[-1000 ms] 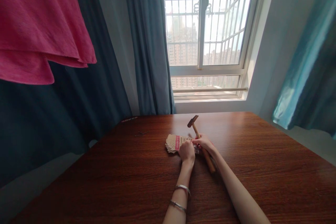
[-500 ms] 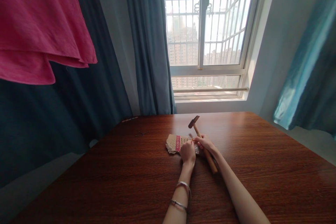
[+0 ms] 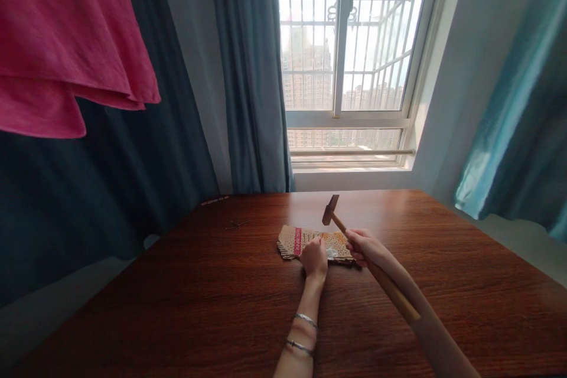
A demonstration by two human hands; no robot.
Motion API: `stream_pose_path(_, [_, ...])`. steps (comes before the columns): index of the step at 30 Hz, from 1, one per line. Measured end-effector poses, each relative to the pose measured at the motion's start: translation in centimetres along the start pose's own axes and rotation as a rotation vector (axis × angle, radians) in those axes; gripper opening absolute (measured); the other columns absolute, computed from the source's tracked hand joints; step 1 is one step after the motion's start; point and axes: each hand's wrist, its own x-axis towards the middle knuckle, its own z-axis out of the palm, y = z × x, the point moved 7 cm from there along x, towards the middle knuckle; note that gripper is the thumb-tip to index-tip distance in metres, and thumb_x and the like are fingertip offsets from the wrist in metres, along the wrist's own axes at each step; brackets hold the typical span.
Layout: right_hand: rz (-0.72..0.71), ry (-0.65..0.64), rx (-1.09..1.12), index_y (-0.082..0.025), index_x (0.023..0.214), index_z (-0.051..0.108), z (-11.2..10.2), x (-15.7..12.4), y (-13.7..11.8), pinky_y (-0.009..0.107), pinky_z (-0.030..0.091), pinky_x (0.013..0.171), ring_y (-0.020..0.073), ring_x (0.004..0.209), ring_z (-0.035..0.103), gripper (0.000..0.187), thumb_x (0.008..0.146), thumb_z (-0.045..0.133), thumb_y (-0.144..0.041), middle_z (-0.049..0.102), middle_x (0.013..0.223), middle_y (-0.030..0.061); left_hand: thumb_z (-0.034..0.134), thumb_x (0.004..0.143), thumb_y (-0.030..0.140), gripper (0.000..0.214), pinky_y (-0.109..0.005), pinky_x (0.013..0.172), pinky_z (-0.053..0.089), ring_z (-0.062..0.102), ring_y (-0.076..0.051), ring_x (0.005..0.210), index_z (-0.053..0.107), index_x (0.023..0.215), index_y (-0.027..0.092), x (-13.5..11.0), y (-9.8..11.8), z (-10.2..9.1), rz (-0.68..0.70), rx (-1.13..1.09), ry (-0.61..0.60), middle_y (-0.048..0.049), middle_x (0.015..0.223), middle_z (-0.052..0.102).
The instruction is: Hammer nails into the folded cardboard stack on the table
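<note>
My right hand [image 3: 367, 247] is closed round the wooden handle of a small hammer [image 3: 349, 236]. Its dark head [image 3: 330, 209] hangs in the air above a flat tan piece dotted with holes and crossed by a pink band [image 3: 297, 241], which lies on the brown wooden table [image 3: 199, 301]. My left hand [image 3: 314, 257] rests on the near edge of that piece, fingers curled in a pinch; what they hold is too small to make out. Two bracelets sit on my left wrist.
A few thin dark nails [image 3: 237, 225] lie on the table at the left, with a small dark strip [image 3: 215, 201] near the far left corner. Behind the table stand a barred window [image 3: 349, 41] and blue-grey curtains [image 3: 252, 71]. A pink cloth [image 3: 66, 41] hangs at the upper left.
My right hand has slid back along the hammer's handle and away from my left hand. The hammer now tilts more steeply, its head raised over the piece. My left hand has stayed put.
</note>
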Motion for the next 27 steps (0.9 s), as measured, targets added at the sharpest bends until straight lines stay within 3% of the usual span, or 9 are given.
stream_pose_path(5, [0.024, -0.022, 0.004, -0.019, 0.065, 0.038, 0.9, -1.2, -0.4, 0.014, 0.022, 0.024, 0.0019, 0.029, 0.030, 0.035, 0.071, 0.051, -0.050, 0.039, 0.050, -0.0077, 0.038, 0.086, 0.033, 0.030, -0.024, 0.060, 0.039, 0.061, -0.019, 0.075, 0.066, 0.085, 0.021, -0.1, 0.1, -0.3, 0.003, -0.019, 0.006, -0.0068, 0.080, 0.067])
stream_pose_path(27, [0.037, -0.030, -0.044, -0.019, 0.073, 0.040, 1.4, -0.5, 0.5, 0.016, 0.024, 0.024, 0.0025, 0.030, 0.031, 0.033, 0.070, 0.050, -0.051, 0.041, 0.052, -0.0076, 0.038, 0.085, 0.032, 0.030, -0.025, 0.062, 0.040, 0.061, -0.019, 0.076, 0.066, 0.086, 0.020, 0.0, -0.1, 0.0, -0.001, -0.024, -0.011, -0.0085, 0.081, 0.066])
